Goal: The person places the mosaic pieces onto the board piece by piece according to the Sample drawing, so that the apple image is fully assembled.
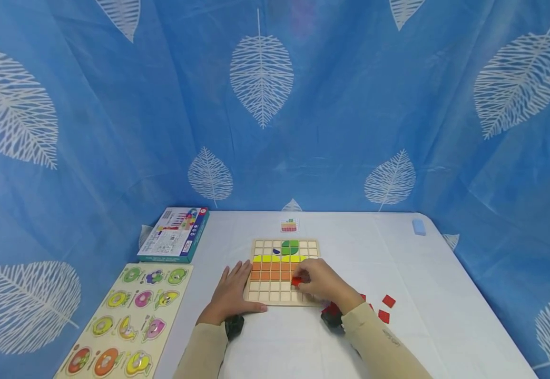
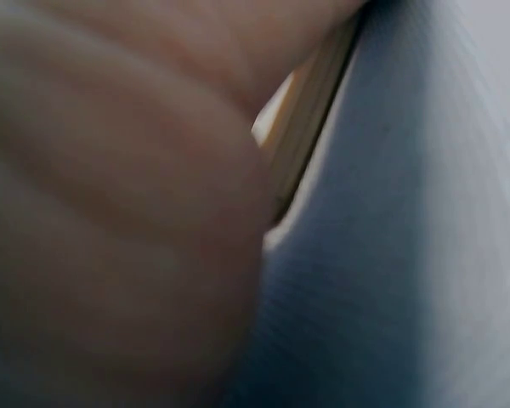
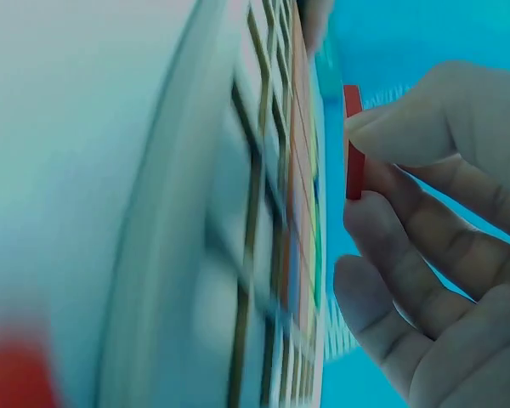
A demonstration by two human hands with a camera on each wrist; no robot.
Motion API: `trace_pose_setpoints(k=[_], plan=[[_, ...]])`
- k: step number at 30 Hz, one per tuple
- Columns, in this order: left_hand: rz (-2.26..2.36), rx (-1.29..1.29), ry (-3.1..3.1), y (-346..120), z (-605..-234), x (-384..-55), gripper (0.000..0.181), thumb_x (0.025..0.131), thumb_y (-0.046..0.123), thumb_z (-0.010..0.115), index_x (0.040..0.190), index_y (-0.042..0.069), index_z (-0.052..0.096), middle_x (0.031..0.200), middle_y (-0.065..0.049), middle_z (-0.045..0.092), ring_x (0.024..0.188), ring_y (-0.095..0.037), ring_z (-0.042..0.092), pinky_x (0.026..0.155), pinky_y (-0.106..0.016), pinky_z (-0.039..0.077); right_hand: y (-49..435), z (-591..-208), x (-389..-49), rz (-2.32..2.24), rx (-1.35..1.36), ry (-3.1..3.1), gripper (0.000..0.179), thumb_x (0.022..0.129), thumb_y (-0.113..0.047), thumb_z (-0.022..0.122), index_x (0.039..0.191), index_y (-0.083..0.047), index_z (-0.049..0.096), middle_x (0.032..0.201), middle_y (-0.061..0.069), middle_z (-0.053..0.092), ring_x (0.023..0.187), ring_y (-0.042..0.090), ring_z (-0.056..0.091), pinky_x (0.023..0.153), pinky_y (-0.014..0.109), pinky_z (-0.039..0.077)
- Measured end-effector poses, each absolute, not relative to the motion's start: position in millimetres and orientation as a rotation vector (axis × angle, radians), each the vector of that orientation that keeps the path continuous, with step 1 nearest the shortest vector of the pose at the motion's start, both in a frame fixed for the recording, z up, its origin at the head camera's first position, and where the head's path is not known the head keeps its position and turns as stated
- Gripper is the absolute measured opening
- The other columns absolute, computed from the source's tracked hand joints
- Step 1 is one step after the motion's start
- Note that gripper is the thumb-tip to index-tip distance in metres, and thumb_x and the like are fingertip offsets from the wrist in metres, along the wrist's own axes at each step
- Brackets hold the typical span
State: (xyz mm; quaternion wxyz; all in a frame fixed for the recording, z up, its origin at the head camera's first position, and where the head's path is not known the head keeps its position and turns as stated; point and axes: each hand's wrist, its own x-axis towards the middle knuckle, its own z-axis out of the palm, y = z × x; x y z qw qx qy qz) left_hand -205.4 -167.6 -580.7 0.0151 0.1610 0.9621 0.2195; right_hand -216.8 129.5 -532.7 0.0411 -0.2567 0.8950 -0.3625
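Note:
A wooden grid board (image 1: 270,303) lies on the table in the head view, with green, yellow and orange pieces filling part of it. Pinched between the thumb and fingertips of my right hand (image 1: 321,279) is a red square tile (image 1: 296,281), over the lower right of the grid. The right wrist view shows that tile (image 3: 354,149) edge-on, close over the board. My left hand (image 1: 232,295) rests at the board's left edge, fingers extended and thumb along the front corner. In the left wrist view, the palm (image 2: 119,204) hides most of the board's wooden edge (image 2: 310,119).
Loose red tiles (image 1: 389,301) lie right of the board, some partly hidden by my right forearm. A small picture card (image 1: 290,225) is behind the board. To the left are a game box (image 1: 173,239) and a fruit puzzle board (image 1: 138,311). A blue block (image 1: 419,227) sits far right.

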Motion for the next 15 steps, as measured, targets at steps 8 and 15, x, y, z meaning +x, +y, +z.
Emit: trace_pose_setpoints(k=[8,15], plan=[[0.685,0.499,2.969,-165.7,-579.5,-204.4,0.135,0.063,0.081,0.084,0.163,0.004,0.037,0.167,-0.013,0.036,0.156,-0.035,0.023,0.125,-0.06,0.006,83.1,-537.8,-221.1,-1.073,-0.862,2.665,0.022,0.086,0.001,0.082,0.096,-0.017,0.075,0.089,-0.01,0.066,0.081,0.011,0.058,0.074,0.025,0.054],[0.615,0.502,2.992,-166.4,-580.1,-206.0,0.134,0.064,0.083,0.081,0.164,0.006,0.036,0.168,-0.012,0.034,0.157,-0.034,0.022,0.125,-0.06,0.005,48.5,-539.1,-229.4,-1.025,-0.977,2.661,0.021,0.086,0.0,0.083,0.097,-0.016,0.076,0.087,-0.014,0.065,0.078,0.006,0.057,0.075,0.023,0.053]])
